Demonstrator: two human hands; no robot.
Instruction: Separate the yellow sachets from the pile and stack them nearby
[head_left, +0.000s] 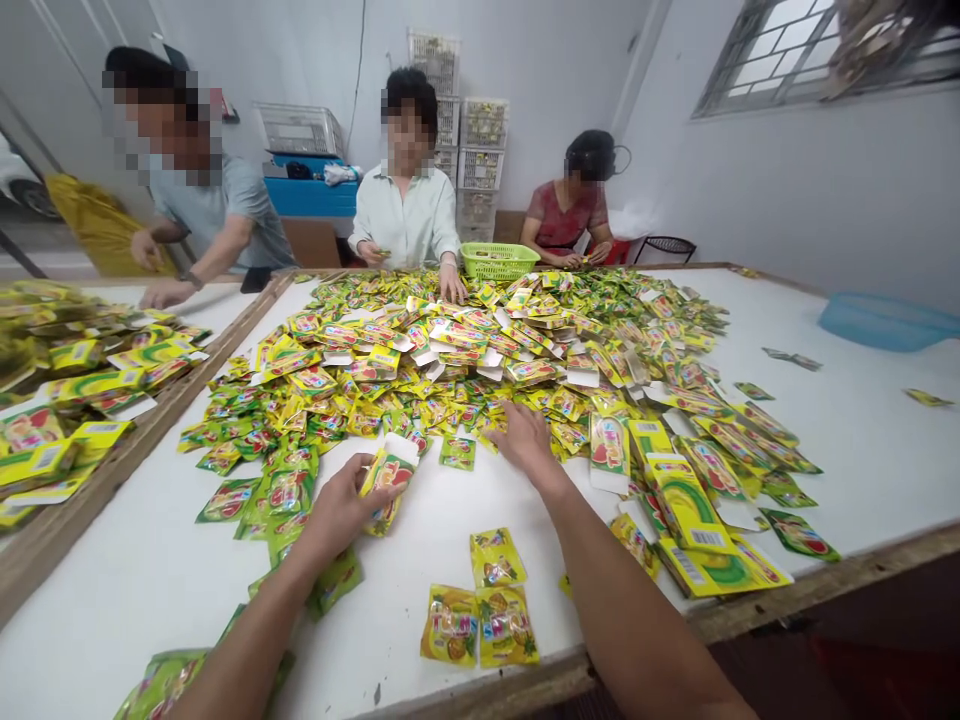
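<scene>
My left hand [349, 510] is closed round a small yellow and green candy box [391, 478] whose white end flap stands open. Over the near edge of the heap, my right hand [525, 437] has its fingers spread, touching or just above the yellow packets [568, 436]. Whether a packet lies under its fingertips I cannot tell. Between the hands lies one green sachet [457, 452] on the white table. Nearer to me are three yellow pineapple sachets [493, 625]. Green sachets [291, 490] run in a strip beside and under my left forearm.
A wide heap of boxes and sachets [465, 345] covers the table's middle. More yellow boxes [694, 510] lie at right. A wooden divider [150, 440] separates another heap [67, 390]. Three people sit opposite, near a green basket [499, 262]. A blue basin [885, 320] stands far right.
</scene>
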